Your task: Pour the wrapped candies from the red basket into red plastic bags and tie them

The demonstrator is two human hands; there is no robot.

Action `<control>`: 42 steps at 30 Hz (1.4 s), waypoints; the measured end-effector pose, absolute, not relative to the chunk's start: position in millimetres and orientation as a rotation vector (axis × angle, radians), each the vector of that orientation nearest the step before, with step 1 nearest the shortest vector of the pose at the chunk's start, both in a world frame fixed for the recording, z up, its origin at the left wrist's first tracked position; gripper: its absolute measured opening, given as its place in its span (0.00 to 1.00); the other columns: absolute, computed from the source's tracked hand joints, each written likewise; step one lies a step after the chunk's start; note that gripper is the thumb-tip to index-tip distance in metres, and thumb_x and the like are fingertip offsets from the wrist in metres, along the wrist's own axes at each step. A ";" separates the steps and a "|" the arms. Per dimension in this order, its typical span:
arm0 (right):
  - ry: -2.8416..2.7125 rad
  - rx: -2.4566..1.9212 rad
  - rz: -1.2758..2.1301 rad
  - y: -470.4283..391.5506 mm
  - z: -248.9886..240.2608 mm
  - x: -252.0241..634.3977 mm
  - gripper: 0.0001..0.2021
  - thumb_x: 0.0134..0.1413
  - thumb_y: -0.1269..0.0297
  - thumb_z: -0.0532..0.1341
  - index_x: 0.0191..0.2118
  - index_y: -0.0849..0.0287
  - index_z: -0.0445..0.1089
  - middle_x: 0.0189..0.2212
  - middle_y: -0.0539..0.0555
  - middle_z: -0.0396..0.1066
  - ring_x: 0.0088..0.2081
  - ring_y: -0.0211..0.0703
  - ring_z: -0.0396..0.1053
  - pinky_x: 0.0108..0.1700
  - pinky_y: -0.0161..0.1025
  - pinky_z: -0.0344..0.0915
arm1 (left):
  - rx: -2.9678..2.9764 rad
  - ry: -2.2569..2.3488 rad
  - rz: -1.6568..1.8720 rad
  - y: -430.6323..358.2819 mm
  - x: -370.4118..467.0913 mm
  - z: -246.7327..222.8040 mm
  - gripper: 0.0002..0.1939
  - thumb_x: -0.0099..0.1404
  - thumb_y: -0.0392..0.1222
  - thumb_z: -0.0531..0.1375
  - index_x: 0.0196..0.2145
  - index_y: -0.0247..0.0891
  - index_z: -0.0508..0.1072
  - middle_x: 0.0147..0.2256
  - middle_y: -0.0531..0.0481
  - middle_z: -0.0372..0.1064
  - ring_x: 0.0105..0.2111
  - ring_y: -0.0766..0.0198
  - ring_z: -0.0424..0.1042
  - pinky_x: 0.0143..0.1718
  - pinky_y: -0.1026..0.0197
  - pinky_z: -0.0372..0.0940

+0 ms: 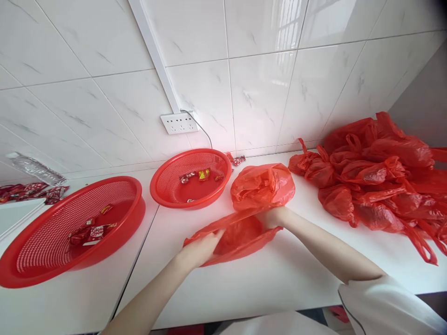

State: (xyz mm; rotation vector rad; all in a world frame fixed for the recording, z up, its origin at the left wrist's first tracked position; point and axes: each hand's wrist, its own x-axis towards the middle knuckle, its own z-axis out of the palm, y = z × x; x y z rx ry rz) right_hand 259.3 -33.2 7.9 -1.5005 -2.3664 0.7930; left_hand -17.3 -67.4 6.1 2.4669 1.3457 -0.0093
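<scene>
Both hands are inside the mouth of a red plastic bag [240, 236], which is spread wide over the white table. My left hand [204, 246] is at the bag's left side, its fingertips hidden in the bag. My right hand [274, 217] reaches into the right side, its fingers covered by the plastic. Just behind lies another red bag [261, 186], crumpled and rounded. A round red basket [190, 200] with a few small wrapped packets [204, 174] stands behind and to the left of my left hand.
A larger red basket [136, 204] with several packets stands at the left. Many filled red bags [377, 172] are heaped at the right. A clear plastic bottle [37, 168] lies at the far left. A socket panel [179, 123] is on the tiled wall.
</scene>
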 end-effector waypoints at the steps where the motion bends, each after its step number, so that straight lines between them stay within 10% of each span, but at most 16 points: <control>1: -2.453 -1.473 0.780 -37.8 13.3 256.4 0.16 0.28 0.82 0.64 0.10 0.57 0.57 0.08 0.44 0.53 0.14 0.33 0.51 0.19 0.36 0.54 | 2.495 1.288 -0.070 -66.0 -14.8 7.7 0.21 0.58 0.44 0.58 0.50 0.43 0.71 0.31 0.46 0.73 0.34 0.52 0.75 0.35 0.56 0.66; 8: -2.896 -0.868 0.206 -85.1 53.5 232.3 0.14 0.60 0.76 0.49 0.37 0.58 0.71 0.39 0.58 0.73 0.41 0.47 0.69 0.42 0.44 0.65 | 2.581 1.234 -0.156 -70.8 -0.9 10.4 0.14 0.64 0.40 0.57 0.47 0.37 0.72 0.44 0.41 0.73 0.41 0.50 0.74 0.41 0.53 0.68; 10: -2.958 -0.751 0.082 -83.1 48.3 234.1 0.11 0.58 0.70 0.57 0.45 0.59 0.71 0.52 0.62 0.69 0.54 0.54 0.64 0.54 0.51 0.60 | 2.626 1.208 -0.121 -71.6 -0.1 7.7 0.15 0.67 0.47 0.55 0.45 0.35 0.74 0.46 0.39 0.72 0.45 0.48 0.73 0.46 0.49 0.67; 16: -2.870 -1.224 0.605 -42.5 -1.7 259.1 0.51 0.37 0.61 0.70 0.69 0.55 0.47 0.67 0.66 0.47 0.65 0.67 0.50 0.59 0.58 0.56 | 2.691 1.009 0.048 -54.3 -13.7 -0.2 0.17 0.66 0.53 0.56 0.39 0.39 0.77 0.60 0.42 0.61 0.60 0.48 0.61 0.57 0.47 0.61; 21: -2.631 -1.368 0.996 -25.9 -20.0 280.1 0.54 0.34 0.64 0.70 0.69 0.49 0.46 0.67 0.61 0.48 0.64 0.64 0.52 0.58 0.51 0.60 | 2.559 1.049 0.099 -46.0 -34.8 -6.0 0.13 0.57 0.43 0.65 0.39 0.39 0.73 0.58 0.43 0.66 0.57 0.52 0.64 0.58 0.50 0.61; 25: -2.353 -1.112 1.121 -25.2 -12.0 284.2 0.36 0.42 0.62 0.68 0.61 0.54 0.64 0.59 0.59 0.64 0.59 0.57 0.62 0.57 0.45 0.61 | 2.344 1.109 0.248 -47.6 -41.3 -10.9 0.12 0.53 0.42 0.66 0.36 0.41 0.70 0.59 0.46 0.63 0.56 0.53 0.66 0.55 0.53 0.63; 31: -1.612 -1.398 1.018 5.1 -15.7 293.8 0.18 0.54 0.48 0.58 0.34 0.60 0.72 0.28 0.54 0.75 0.30 0.44 0.74 0.36 0.40 0.70 | 1.294 1.467 0.825 -30.9 -42.5 -16.3 0.25 0.57 0.64 0.59 0.36 0.37 0.70 0.34 0.41 0.75 0.38 0.53 0.75 0.43 0.53 0.69; 37: -1.398 -1.648 0.801 43.9 -21.8 319.3 0.20 0.44 0.55 0.66 0.45 0.57 0.72 0.48 0.60 0.73 0.48 0.55 0.71 0.50 0.49 0.66 | 0.471 1.254 1.089 -12.7 -46.9 2.3 0.29 0.62 0.68 0.52 0.43 0.38 0.57 0.38 0.33 0.75 0.32 0.55 0.77 0.34 0.54 0.72; 42: -1.238 -1.646 0.472 56.9 6.0 322.6 0.24 0.52 0.60 0.60 0.55 0.59 0.64 0.62 0.64 0.56 0.67 0.53 0.47 0.64 0.54 0.50 | 0.355 1.105 1.128 3.1 -46.9 20.4 0.19 0.64 0.53 0.57 0.42 0.33 0.64 0.39 0.32 0.74 0.38 0.51 0.78 0.36 0.56 0.74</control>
